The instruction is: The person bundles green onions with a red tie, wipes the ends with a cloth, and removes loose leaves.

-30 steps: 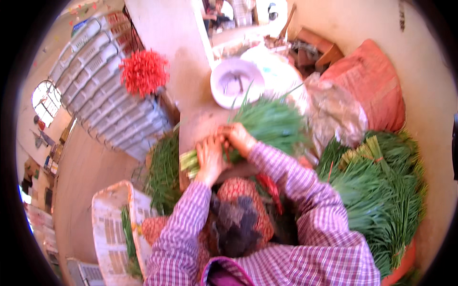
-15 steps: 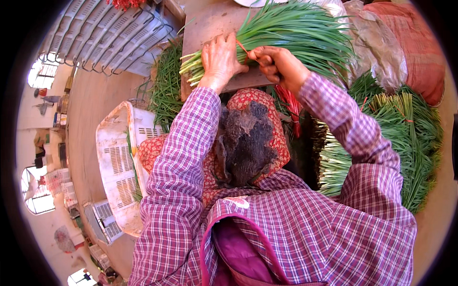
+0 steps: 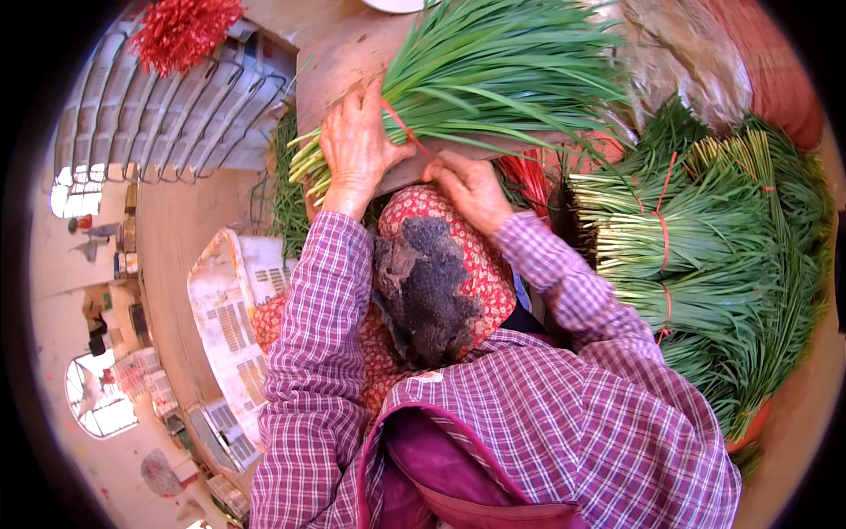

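Observation:
A thick bunch of green chives lies across the wooden board, its pale stem ends pointing left. My left hand is wrapped over the stems and presses them to the board. Just right of that hand a red tie goes round the bunch. Its tail runs down to my right hand, whose fingers are pinched on it at the board's near edge. The underside of the bunch is hidden.
Tied chive bunches are piled at my right. Red strips hang beside the board. At left are a white plastic crate, loose greens and a metal rack with a red tuft. Sacks lie at far right.
My right hand has moved down and nearer to me, drawing out the tie's tail. My left hand keeps its hold on the stems. The whole view has shifted.

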Demonstrator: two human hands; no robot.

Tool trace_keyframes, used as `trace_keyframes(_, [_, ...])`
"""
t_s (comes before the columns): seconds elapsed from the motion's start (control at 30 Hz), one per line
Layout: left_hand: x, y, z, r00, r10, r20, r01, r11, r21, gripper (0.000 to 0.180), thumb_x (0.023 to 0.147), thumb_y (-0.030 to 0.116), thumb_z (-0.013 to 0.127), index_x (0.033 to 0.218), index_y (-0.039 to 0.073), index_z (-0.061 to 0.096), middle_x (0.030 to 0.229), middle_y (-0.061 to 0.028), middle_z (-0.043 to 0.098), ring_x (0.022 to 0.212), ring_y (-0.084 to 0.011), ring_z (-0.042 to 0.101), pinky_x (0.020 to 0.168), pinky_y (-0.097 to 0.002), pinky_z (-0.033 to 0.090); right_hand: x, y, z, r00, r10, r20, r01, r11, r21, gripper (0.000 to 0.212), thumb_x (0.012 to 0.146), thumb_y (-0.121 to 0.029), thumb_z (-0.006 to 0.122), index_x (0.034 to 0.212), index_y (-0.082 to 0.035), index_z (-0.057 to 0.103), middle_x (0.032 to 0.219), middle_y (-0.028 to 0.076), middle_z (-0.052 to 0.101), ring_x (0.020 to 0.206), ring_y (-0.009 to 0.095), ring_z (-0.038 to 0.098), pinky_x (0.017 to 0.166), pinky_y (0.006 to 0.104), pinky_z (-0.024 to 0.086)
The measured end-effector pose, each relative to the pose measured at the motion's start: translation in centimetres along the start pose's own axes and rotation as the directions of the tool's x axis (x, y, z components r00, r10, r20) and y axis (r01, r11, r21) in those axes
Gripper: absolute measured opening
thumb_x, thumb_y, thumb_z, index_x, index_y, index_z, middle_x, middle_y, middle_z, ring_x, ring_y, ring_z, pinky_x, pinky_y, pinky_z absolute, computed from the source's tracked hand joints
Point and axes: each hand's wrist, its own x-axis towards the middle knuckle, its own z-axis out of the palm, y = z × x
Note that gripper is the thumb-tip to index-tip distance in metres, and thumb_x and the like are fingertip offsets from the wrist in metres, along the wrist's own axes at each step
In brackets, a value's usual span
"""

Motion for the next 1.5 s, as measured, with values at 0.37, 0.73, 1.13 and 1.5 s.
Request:
trace_keyframes(0.37, [0.8,-1.2,-3.0,0.999,0.003,0.044,0.0,0.999,-0.051,0.079,0.05,0.041,0.085,0.118,0.011,0.058,0.105,-0.0131,0.065,0.096,-0.0313,0.064,0.079,-0.0438,0.05,-0.3,-2.3,-2.9,0.894,0.374,0.246,-0.439,0.633,0.637,0.057,0.094,-0.04,0.058,0.138,-0.006,0.043,0.111,0.008,0.064,0.073,0.01,0.064,0.055,0.0211,0.048])
trace_keyframes(0.73, [-5.3,-2.3,-11.0,0.956,0.093,-0.279,-0.206,0.889,-0.409,0.111,0.052,0.031,0.091,0.143,0.002,0.035,0.122,-0.0221,0.055,0.118,-0.0348,0.052,0.104,-0.045,0.036,6.5,-3.8,3.4,0.947,-0.317,-0.05,0.321,0.94,0.113,0.048,0.09,-0.008,0.052,0.136,-0.022,0.048,0.125,0.013,0.06,0.104,0.025,0.064,0.095,0.0341,0.05])
trace_keyframes(1.13, [-7.7,-16.0,-8.7,0.94,-0.338,-0.049,-0.238,-0.547,-0.802,0.078,0.075,0.042,0.079,0.135,0.005,0.044,0.132,-0.0115,0.054,0.123,-0.0273,0.051,0.106,-0.0442,0.043,14.9,-19.2,7.8,0.715,-0.116,0.689,0.182,0.983,-0.022,0.068,0.078,-0.055,0.071,0.118,-0.001,0.062,0.101,0.011,0.067,0.087,0.019,0.061,0.076,0.0321,0.049])
trace_keyframes(1.5, [-10.1,-22.5,-5.1,0.697,-0.709,0.107,-0.35,-0.466,-0.813,0.064,0.074,0.028,0.08,0.125,0.003,0.051,0.126,-0.01,0.057,0.116,-0.026,0.054,0.104,-0.0422,0.044,-2.8,-10.4,2.5,0.708,-0.144,0.692,0.631,0.569,-0.527,0.062,0.064,-0.031,0.08,0.12,-0.016,0.058,0.13,0.013,0.049,0.123,0.036,0.044,0.1,0.05,0.038])
